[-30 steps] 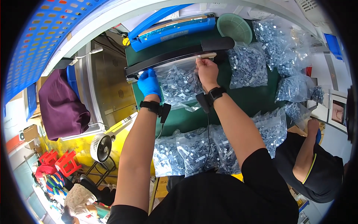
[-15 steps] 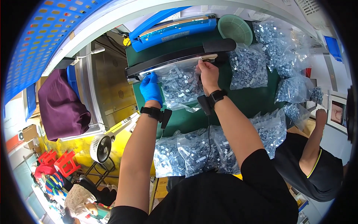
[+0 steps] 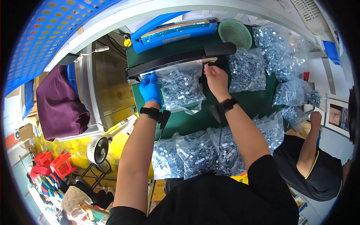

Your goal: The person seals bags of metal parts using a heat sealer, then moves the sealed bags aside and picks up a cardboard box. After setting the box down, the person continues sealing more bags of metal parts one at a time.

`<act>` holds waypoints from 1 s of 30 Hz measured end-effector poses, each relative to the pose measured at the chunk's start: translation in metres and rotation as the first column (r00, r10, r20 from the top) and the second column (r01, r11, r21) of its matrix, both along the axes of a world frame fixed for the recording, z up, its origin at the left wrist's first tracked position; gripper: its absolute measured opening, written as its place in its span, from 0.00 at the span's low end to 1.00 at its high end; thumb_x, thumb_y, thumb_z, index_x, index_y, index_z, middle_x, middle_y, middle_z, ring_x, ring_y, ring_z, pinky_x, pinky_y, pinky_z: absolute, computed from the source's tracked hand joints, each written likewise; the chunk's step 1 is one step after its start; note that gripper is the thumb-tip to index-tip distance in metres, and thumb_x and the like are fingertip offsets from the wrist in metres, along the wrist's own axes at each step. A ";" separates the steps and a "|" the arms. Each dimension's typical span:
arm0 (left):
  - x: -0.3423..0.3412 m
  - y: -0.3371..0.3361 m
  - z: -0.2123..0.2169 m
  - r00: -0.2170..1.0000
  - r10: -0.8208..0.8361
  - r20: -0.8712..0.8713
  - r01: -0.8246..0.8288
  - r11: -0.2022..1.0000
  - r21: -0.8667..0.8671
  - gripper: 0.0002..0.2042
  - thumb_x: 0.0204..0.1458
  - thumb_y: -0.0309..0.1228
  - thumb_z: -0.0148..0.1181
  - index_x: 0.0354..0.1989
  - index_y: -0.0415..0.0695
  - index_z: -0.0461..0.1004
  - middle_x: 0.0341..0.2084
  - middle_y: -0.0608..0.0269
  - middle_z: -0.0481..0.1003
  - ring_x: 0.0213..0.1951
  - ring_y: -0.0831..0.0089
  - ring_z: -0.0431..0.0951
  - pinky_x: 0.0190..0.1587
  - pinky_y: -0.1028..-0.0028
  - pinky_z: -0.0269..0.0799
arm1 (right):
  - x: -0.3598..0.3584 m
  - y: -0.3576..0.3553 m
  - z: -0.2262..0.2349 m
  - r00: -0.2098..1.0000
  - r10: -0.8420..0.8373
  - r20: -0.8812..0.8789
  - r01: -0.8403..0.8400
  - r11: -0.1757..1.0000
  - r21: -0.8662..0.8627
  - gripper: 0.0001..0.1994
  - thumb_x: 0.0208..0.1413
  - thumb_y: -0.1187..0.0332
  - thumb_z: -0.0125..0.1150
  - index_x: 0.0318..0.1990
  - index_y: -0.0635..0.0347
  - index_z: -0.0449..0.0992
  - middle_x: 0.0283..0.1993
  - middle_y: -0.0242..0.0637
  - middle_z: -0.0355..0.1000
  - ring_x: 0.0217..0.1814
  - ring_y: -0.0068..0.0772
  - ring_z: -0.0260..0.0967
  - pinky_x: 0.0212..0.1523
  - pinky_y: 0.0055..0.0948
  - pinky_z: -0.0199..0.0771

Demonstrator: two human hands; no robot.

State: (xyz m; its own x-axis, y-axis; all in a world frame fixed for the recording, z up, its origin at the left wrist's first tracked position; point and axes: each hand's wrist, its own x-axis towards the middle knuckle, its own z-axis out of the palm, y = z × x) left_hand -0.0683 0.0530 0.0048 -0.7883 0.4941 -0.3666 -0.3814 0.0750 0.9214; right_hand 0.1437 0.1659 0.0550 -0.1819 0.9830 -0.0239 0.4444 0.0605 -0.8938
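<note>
Along the near side of the long black bar (image 3: 168, 61), the clear bag (image 3: 182, 88) of small grey pieces lies on the green tabletop (image 3: 183, 123), its upper edge up against the bar. Your left hand (image 3: 150, 90), in a blue glove, is at the bag's upper left corner: fingers drawn together in a narrow pinch on the film, tips close to the bar. Your right hand (image 3: 217, 80), bare, is just beside the upper right corner; fingers curled, thumb near forefinger, opening small. Cannot tell whether any film sits between those fingertips or whether they touch the bag. Both your wrists carry a black strap: left strap (image 3: 151, 112), right strap (image 3: 228, 104).

Surroundings: a filled bag (image 3: 247, 71) lies to the right of your right hand; a row of filled bags (image 3: 197, 153) runs along the table's near edge, below both hands. Beyond the bar, a blue device (image 3: 176, 36) and a pale green bowl (image 3: 234, 33).
</note>
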 end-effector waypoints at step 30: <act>-0.008 -0.012 0.000 0.995 -0.097 0.005 0.097 0.992 -0.076 0.08 0.56 0.35 0.62 0.34 0.43 0.78 0.27 0.72 0.74 0.28 0.81 0.68 0.33 0.78 0.66 | -0.012 0.082 0.026 0.795 -0.108 0.596 -0.391 0.660 0.641 0.14 0.61 0.58 0.49 0.32 0.54 0.79 0.34 0.31 0.75 0.39 0.42 0.70 0.40 0.43 0.68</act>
